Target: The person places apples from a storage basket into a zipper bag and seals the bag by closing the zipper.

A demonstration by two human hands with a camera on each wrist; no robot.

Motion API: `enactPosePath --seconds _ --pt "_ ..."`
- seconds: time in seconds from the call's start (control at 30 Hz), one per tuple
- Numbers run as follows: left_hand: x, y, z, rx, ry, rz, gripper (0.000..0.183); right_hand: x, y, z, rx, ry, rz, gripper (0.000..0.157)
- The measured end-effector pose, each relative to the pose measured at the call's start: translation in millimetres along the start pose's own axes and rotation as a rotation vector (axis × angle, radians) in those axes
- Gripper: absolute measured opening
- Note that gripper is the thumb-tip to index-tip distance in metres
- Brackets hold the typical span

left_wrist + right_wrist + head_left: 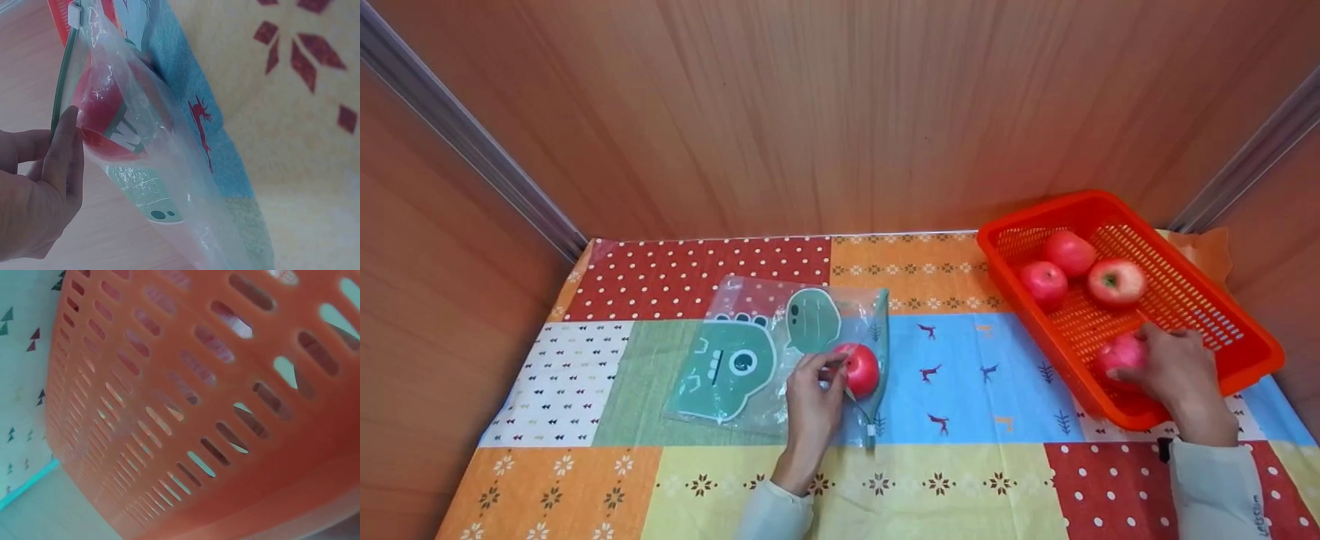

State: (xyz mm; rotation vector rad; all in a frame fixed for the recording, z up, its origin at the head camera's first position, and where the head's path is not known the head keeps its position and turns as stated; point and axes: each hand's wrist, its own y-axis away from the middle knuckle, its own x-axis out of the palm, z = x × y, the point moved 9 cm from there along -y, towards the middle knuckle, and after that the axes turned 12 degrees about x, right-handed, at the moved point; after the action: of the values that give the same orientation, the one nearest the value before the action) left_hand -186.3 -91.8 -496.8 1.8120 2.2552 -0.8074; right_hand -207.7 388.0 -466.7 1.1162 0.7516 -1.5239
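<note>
A clear zip bag (701, 375) with a green cartoon dinosaur print lies flat on the cloth, its green-edged mouth facing right. One red apple (865, 373) sits inside it near that mouth. With thumb and fingers my left hand (814, 397) pinches the bag's film beside this apple; the left wrist view shows the fingertips by the green zip strip (63, 79) and its white slider (74, 16). At the right, my right hand (1181, 375) reaches into an orange basket (1039, 319) and grips an apple (1119, 355) at its near end. In the right wrist view the slotted basket wall (225, 405) hides that hand.
Several apples are in the basket; one with a yellowish top (1117, 283) lies in its far half with others beside it. A patchwork tablecloth (960, 495) covers the table. Wooden panels (840, 120) stand behind and at both sides.
</note>
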Motion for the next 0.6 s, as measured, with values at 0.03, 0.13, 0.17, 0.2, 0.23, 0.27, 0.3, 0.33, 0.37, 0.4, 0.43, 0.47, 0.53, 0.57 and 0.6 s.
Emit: enactPosePath --seconds 0.03,0.13,0.17,0.2,0.23,0.27,0.3,0.33,0.37,0.4,0.43,0.47,0.53,0.57,0.6 --pt "-0.3 -0.2 0.0 -0.002 0.001 0.0 0.023 0.3 1 1 -0.001 -0.001 -0.001 0.071" --pt "-0.9 -0.3 -0.5 0.003 0.001 -0.003 0.023 1.5 3 3 -0.003 -0.001 0.001 0.072" --pt "-1.0 -0.1 -0.8 0.008 0.0 -0.005 0.023 1.8 5 4 -0.004 -0.002 0.003 0.072" --pt "-1.0 -0.1 -0.6 0.007 0.002 -0.005 0.023 2.1 5 5 -0.007 -0.002 0.002 0.072" --pt "-1.0 0.0 -0.4 0.007 0.003 -0.007 0.023 2.4 6 6 -0.009 -0.002 0.004 0.072" --pt "-1.0 0.2 -0.3 0.009 0.003 -0.007 0.023 2.7 7 6 -0.011 0.0 0.004 0.071" --pt "-0.9 0.2 -0.1 0.009 0.003 -0.008 0.024 3.0 7 7 -0.013 0.001 0.007 0.071" --pt "-0.9 0.2 -0.1 0.012 0.004 -0.008 0.024 3.3 8 8 -0.016 0.001 0.007 0.07" --pt "-0.8 0.3 0.1 0.012 0.004 -0.009 0.024 3.6 9 8 -0.019 0.003 0.008 0.069" --pt "-0.8 0.3 0.2 0.014 0.007 -0.01 0.024 4.0 9 9 -0.023 0.006 0.009 0.069" --pt "-0.8 0.4 0.3 0.014 0.005 -0.01 0.024 4.5 10 10 -0.024 0.008 0.012 0.069" --pt "-0.9 0.4 0.1 0.017 0.005 -0.01 0.024 5.1 10 10 -0.027 0.012 0.014 0.069" --pt "-0.7 0.3 0.4 0.009 0.002 -0.007 0.023 5.9 12 11 -0.03 0.014 0.019 0.07" --pt "-0.6 0.2 0.6 0.008 0.002 -0.006 0.023 6.3 12 12 -0.034 0.013 0.019 0.07" --pt "-0.5 0.2 0.9 0.008 0.001 -0.006 0.023 6.7 13 13 -0.037 0.014 0.019 0.07"
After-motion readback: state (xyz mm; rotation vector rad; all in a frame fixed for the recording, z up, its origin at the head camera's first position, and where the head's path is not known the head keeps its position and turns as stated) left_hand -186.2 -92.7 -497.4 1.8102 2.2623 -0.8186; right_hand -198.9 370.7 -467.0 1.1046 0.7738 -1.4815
